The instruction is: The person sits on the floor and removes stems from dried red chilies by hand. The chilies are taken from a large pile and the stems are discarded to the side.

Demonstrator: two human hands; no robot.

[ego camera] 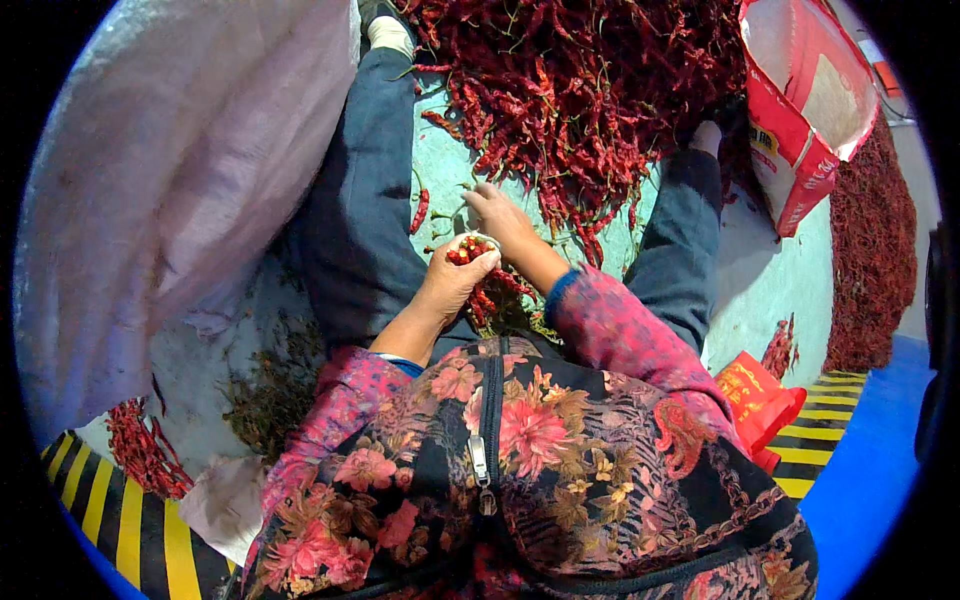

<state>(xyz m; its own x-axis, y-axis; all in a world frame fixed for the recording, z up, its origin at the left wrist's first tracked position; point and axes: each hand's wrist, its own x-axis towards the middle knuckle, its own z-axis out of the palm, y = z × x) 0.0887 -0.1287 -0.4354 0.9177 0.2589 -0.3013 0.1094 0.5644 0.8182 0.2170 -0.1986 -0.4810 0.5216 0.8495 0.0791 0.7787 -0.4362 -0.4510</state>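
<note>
My left hand is closed round a bunch of dried red chili peppers, whose ends show above the thumb and whose bodies hang below the fist. Just beyond it and to its right is my right hand, slightly blurred, close to green stems on the pale sheet; whether its fingers hold anything is not plain. One loose red chili lies left of the hands. A large heap of dried red chilies spreads between and past my feet. Below my hands, stem scraps show in my lap.
At the left stands a big whitish sack. Dark stems and a small chili pile lie near it. An open red-and-white bag stands at upper right, before a long chili heap. A red plastic bag rests beside my right arm.
</note>
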